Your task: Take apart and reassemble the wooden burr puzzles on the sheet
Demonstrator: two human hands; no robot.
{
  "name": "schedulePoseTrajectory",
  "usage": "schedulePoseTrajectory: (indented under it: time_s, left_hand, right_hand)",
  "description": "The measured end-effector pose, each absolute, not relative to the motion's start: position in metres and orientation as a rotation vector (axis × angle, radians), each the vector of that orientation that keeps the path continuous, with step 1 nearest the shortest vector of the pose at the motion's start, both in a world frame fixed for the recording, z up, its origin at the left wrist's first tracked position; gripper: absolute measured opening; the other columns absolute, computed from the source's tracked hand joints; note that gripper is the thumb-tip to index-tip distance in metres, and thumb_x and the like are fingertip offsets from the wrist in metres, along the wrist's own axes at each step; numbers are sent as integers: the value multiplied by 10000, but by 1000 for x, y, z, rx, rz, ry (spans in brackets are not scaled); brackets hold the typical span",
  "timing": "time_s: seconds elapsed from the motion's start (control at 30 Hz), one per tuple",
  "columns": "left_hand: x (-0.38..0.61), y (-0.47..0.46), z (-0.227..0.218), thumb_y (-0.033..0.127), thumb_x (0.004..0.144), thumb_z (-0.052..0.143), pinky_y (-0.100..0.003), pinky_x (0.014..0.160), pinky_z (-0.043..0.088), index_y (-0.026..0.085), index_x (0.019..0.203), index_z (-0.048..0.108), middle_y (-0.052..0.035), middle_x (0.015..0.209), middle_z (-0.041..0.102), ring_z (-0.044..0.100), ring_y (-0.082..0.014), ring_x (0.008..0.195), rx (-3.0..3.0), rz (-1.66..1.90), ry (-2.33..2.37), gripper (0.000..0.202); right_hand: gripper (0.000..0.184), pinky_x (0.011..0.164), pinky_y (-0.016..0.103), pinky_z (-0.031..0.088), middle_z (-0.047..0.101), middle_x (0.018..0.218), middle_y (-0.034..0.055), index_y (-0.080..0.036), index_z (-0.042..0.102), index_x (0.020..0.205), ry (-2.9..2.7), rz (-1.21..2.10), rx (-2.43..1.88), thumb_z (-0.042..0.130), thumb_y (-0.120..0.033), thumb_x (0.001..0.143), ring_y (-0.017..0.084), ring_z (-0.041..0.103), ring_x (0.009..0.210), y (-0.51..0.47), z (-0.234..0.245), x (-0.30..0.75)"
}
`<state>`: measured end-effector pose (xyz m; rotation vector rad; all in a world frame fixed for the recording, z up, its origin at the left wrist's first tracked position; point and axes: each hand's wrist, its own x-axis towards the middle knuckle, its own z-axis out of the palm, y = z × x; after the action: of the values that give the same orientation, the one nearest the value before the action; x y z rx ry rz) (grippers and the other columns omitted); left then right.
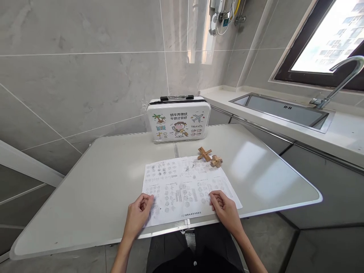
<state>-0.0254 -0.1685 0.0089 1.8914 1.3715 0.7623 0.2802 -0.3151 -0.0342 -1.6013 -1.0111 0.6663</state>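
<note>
A printed instruction sheet [187, 187] with many small diagrams lies flat on the white folding table [93, 189]. My left hand [138, 214] rests on the sheet's near left corner with its fingers curled. My right hand [224, 208] lies on the near right part of the sheet, fingers also curled, pinching the paper's edge. Two small wooden puzzle pieces sit at the sheet's far right corner: a cross-shaped one [204, 153] and a knobbly one [216, 161]. Neither hand touches them.
A white tin case [178, 119] with cartoon pictures and a black handle stands at the table's far edge against the tiled wall. A steel sink [281, 110] with a curved tap [341, 81] sits in the counter to the right, under a window.
</note>
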Motion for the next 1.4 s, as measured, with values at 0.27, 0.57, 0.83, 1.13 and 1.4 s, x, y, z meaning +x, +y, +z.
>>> schedulePoseTrajectory:
  time_s: [0.27,0.57,0.83,1.13,1.4]
  left_hand:
    - [-24,-170,12,616,915,569,-223,549,354,215,714,569,56,600,384,357,-130,567,1871,776,1364,449]
    - [-24,-171,13,624,922,572,-219,547,349,213,712,571,55,607,396,367,-129,573,1854,766,1369,462]
    - [-25,-170,12,632,917,567,-218,544,352,216,700,564,56,598,386,367,-127,561,1857,761,1360,469]
    - [-26,-170,13,625,926,551,-234,557,333,217,706,544,53,605,388,339,-131,573,1853,738,1354,463]
    - [-26,-170,13,625,916,552,-231,557,327,212,713,557,52,605,396,344,-130,575,1836,731,1356,460]
  right_hand:
    - [477,605,314,535,685,721,45,-222,676,966,-994,683,-1617,567,-686,970,204,624,599,-315,-37,279]
    - [453,597,319,551,691,728,61,-208,689,967,-1014,690,-1582,585,-649,981,200,627,601,-314,-34,281]
    - [544,474,284,485,677,750,47,-195,671,926,-877,971,-1476,649,-737,880,177,602,568,-295,-22,293]
    - [586,490,230,532,752,970,25,-259,526,1209,-247,974,-1174,891,-369,763,118,601,590,-255,-7,339]
    - [411,441,197,552,781,1094,87,-261,577,1185,-150,1180,-1008,799,-212,843,101,601,553,-227,-6,383]
